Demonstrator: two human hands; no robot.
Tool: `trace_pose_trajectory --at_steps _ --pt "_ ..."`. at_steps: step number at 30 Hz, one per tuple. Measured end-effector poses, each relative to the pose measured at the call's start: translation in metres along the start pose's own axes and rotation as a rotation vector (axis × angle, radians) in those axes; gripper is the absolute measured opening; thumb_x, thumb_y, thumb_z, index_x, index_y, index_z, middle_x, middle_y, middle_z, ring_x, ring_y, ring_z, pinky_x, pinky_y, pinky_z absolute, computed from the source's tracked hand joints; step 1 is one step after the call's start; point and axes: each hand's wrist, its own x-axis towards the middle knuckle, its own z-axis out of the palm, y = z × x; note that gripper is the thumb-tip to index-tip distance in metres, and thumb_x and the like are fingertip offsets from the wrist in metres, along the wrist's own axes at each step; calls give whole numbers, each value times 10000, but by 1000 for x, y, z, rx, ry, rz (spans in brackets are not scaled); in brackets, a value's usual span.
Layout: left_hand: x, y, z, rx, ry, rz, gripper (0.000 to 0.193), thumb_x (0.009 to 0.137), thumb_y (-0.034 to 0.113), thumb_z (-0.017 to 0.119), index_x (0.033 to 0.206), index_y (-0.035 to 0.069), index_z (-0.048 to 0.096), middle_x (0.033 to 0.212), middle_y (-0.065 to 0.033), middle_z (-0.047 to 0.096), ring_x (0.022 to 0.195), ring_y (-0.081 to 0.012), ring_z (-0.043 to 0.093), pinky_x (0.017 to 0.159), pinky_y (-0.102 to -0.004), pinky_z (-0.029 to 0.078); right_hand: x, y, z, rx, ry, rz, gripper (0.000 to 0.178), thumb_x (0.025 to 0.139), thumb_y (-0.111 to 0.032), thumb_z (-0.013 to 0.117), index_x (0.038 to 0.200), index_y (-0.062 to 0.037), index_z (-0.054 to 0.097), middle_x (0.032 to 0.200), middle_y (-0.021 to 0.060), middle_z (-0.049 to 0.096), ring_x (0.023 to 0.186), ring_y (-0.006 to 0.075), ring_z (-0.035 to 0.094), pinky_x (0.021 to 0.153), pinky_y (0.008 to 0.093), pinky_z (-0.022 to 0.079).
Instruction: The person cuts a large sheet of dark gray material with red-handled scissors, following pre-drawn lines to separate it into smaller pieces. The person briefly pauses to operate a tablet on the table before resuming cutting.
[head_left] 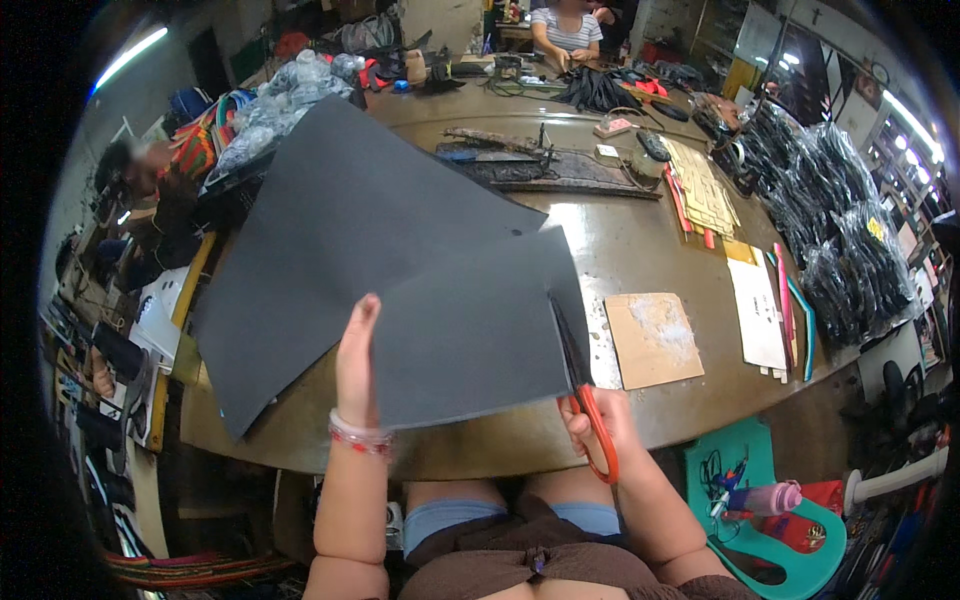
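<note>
A large dark grey, flexible sheet (465,345) spreads in front of me, its near part lifted off the table. My left hand (357,350) grips this part at its left edge, thumb up and fingers hidden underneath. My right hand (603,418) is closed round the orange handles of a pair of scissors (592,410). The dark blades point away from me and lie along the sheet near its right edge, with a narrow strip to their right. The wider part of the sheet reaches far left and back; whether it is one piece with the near part, I cannot tell.
On the brown table (480,455), a tan board (655,340) lies right of the scissors. Pale templates (755,310), a dark slab (585,172) and plastic-wrapped bundles (840,220) stand farther off. A green plastic stool (735,450) holds a pink bottle (770,498). One person (567,35) works across the table; another sits left.
</note>
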Motion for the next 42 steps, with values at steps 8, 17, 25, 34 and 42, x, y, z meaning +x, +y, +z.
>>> trace_pose_trajectory --at_steps 8,17,25,34,42 --pt "-2 35 13 518 -348 340 572 764 249 610 1247 22 404 1238 -109 458 1195 -224 370 1005 -316 237 -3 25 -21 -569 104 -260 492 585 -421 736 658 4 500 522 95 437 453 208 409 448 298 364" --pt "-13 34 9 972 -434 382 571 713 55 592 1248 4 400 1232 -128 476 1089 -230 495 952 -299 318 -20 38 -8 -235 49 203 519 719 -524 605 654 -26 472 519 33 418 399 127 421 390 255 359" --pt "10 -15 -37 1092 -314 446 556 714 74 617 1239 81 436 1203 -156 490 1096 -260 485 934 -320 354 -21 52 -10 -69 -62 487 516 836 -481 463 759 19 562 484 16 434 399 107 460 375 231 374" --pt "38 -39 -72 1117 -248 130 495 705 110 642 1178 74 500 1099 -175 553 1044 -275 515 935 -326 355 -18 52 -8 -276 -212 382 427 824 -340 551 1027 37 558 677 56 563 554 93 521 544 227 447" --pt "13 14 -21 1122 -97 514 443 742 20 536 1176 109 518 1063 -121 581 961 -201 532 909 -313 354 -23 52 0 238 -387 414 435 853 -351 489 1001 52 553 618 21 510 550 92 529 510 229 461"
